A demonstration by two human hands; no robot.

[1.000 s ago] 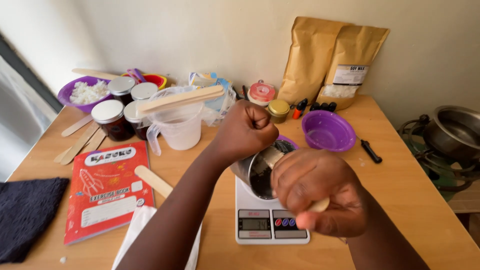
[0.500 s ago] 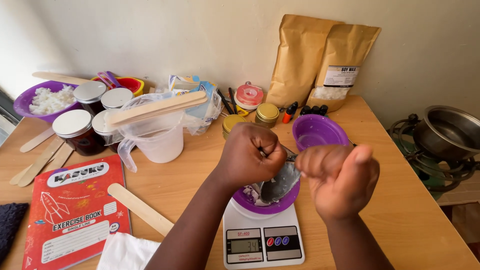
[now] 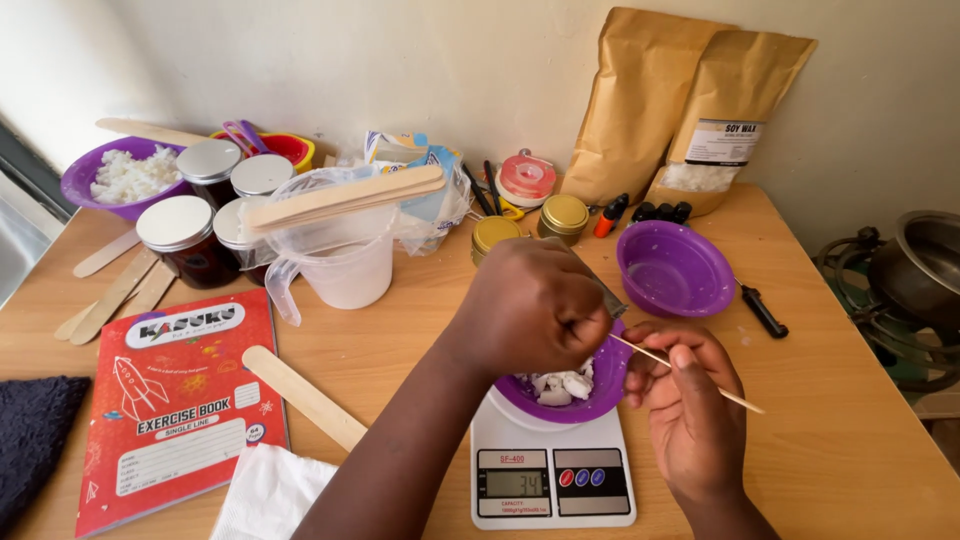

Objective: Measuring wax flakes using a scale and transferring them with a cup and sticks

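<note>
Waxy white chunks [image 3: 562, 385], purple bowl [image 3: 606, 385]

One head-worn view looks steeply down and forward from close above the counter [image 3: 400, 330], facing the pale wall across the top of the frame; the hands sit low at centre, forearms entering from the bottom edge, the counter's right edge at the frame's right

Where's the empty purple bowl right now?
In the head view the empty purple bowl sits right of centre on the table, in front of the brown paper bags, beyond the right hand and the scale.
</note>
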